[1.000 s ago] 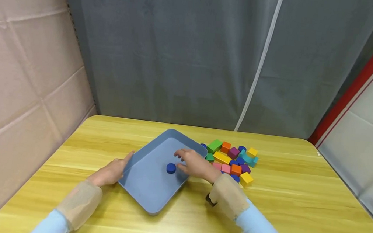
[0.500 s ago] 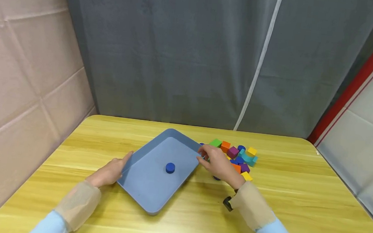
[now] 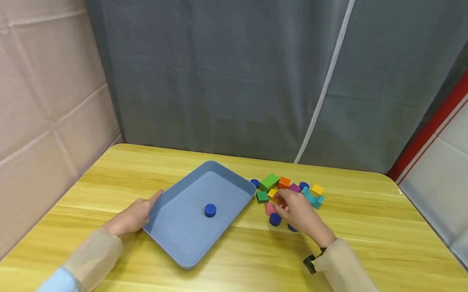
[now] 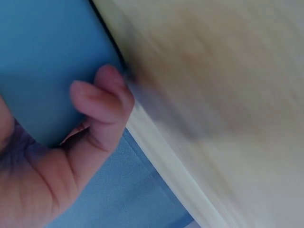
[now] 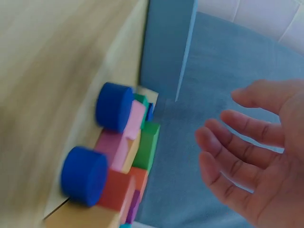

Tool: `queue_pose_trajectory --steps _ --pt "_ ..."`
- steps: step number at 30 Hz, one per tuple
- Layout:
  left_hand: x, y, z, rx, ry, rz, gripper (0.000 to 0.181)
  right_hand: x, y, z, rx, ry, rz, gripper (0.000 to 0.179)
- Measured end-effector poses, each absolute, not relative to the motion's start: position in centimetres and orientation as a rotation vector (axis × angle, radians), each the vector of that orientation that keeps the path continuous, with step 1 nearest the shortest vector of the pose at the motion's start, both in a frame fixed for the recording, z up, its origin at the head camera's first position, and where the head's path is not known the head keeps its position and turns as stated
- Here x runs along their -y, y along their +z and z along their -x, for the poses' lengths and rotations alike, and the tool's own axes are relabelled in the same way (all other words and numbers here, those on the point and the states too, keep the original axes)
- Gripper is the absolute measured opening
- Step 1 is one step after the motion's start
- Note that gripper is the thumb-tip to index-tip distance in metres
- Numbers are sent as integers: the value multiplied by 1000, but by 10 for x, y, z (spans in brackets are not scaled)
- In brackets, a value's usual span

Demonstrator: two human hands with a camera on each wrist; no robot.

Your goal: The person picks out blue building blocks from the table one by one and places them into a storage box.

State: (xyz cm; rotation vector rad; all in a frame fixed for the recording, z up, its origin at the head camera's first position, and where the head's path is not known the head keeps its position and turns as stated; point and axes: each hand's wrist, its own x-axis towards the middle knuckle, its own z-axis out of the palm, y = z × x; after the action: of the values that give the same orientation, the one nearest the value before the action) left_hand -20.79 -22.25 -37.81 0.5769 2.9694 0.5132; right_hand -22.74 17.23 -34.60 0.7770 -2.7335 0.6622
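Note:
The blue-grey tray (image 3: 180, 234) lies turned at an angle on the table, with one round blue block (image 3: 210, 210) inside it. At its left side, my left hand (image 3: 132, 215) grips the wall, and the left wrist view shows the fingers (image 4: 102, 99) curled against the tray's outer side. My right hand (image 3: 300, 213) hovers over the heap of colored blocks to the right of the tray, hiding some of them. In the right wrist view its fingers (image 5: 230, 142) are relaxed and apart from the blocks, holding nothing.
Beside the tray's right corner are a green block (image 3: 270, 182), a dark green block (image 3: 262, 196), a blue cylinder (image 3: 275, 219), a teal curved block (image 3: 313, 198) and a yellow block (image 3: 316, 191). A grey curtain (image 3: 224, 71) hangs behind the wooden table (image 3: 247, 281).
My right hand has moved from above the tray rightward to above the blocks. The tray has shifted slightly left, with my left hand still on it.

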Motion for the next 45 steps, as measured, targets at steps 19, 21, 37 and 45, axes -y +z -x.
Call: queue_pose_trajectory --steps 19,21,37,45 --pt "224 -380 205 -3009 489 -594 69 -203 -368 212 2834 361 -844 20" --pt "224 -380 205 -3011 494 -596 69 -203 -368 210 2843 344 -845 20" --pt "224 -381 205 -3003 501 -572 69 -200 -376 209 2762 269 -997 30" --pt "224 -381 205 -2999 511 -564 69 -194 -380 212 2792 242 -1000 35"
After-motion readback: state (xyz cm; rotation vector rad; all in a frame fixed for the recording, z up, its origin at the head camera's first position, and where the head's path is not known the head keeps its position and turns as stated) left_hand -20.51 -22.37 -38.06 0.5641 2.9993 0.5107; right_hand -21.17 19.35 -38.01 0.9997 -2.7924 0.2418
